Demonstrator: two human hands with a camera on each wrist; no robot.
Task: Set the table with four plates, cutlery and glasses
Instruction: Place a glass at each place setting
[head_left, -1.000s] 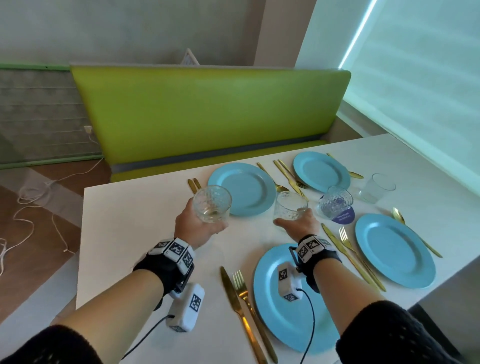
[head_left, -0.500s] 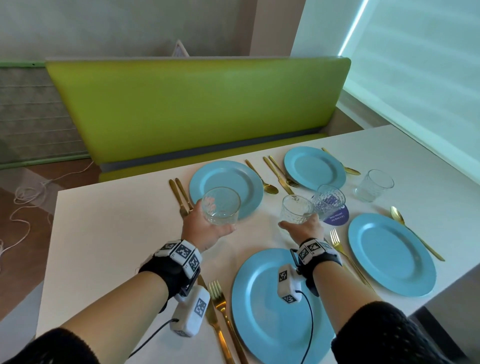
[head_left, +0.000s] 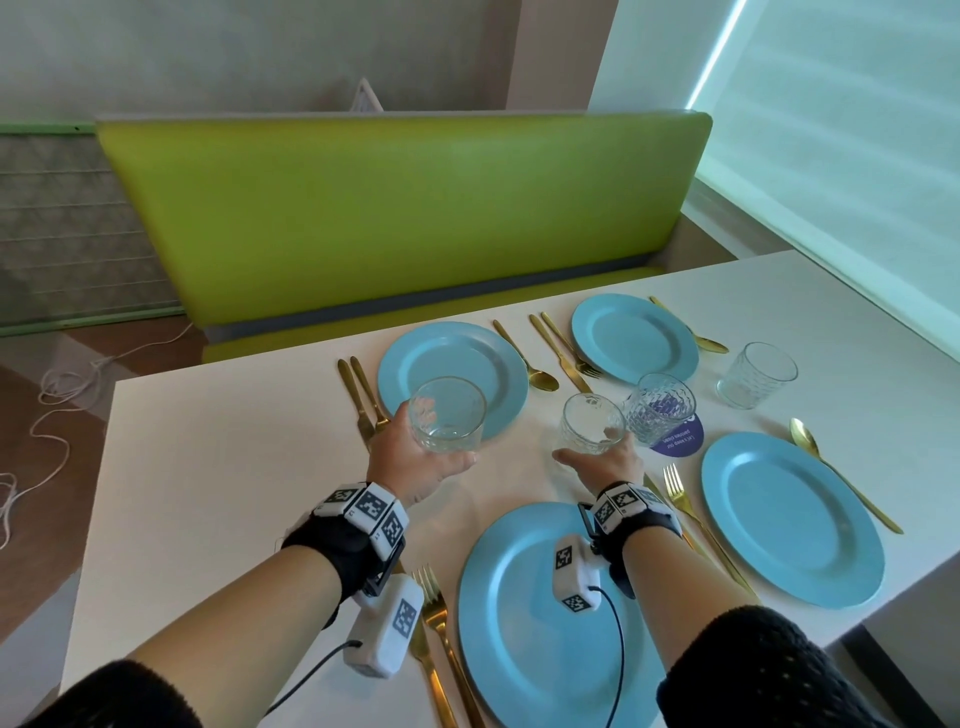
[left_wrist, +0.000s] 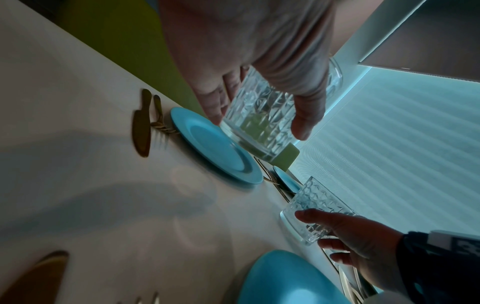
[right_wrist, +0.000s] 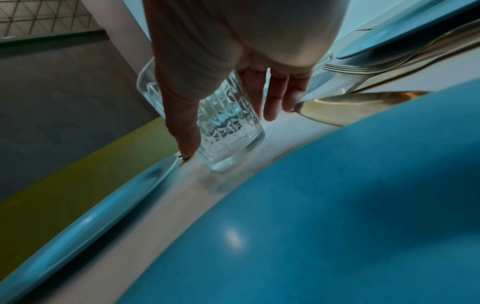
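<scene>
Four blue plates lie on the white table (head_left: 218, 467): far left (head_left: 457, 358), far right (head_left: 634, 335), near right (head_left: 789, 517) and nearest me (head_left: 519, 623). My left hand (head_left: 434, 452) grips a cut glass tumbler (head_left: 447, 415) (left_wrist: 259, 115) in the air over the far left plate's near edge. My right hand (head_left: 597, 460) (right_wrist: 233, 115) holds a second tumbler (head_left: 592, 423) (right_wrist: 228, 131) low between the plates; I cannot tell whether its base touches the table. Two more tumblers stand free, one (head_left: 660, 408) on a purple coaster, one (head_left: 756, 374) farther right. Gold cutlery flanks each plate.
A gold knife and fork (head_left: 363, 395) lie just left of the far left plate, a spoon (head_left: 527, 361) to its right. A green bench (head_left: 395, 218) runs behind the table and a blind-covered window (head_left: 857, 156) is at the right. Cables lie on the floor at left.
My left hand has carried its tumbler rightward, from beside the far left plate to over its near edge. The right hand and its tumbler have barely moved.
</scene>
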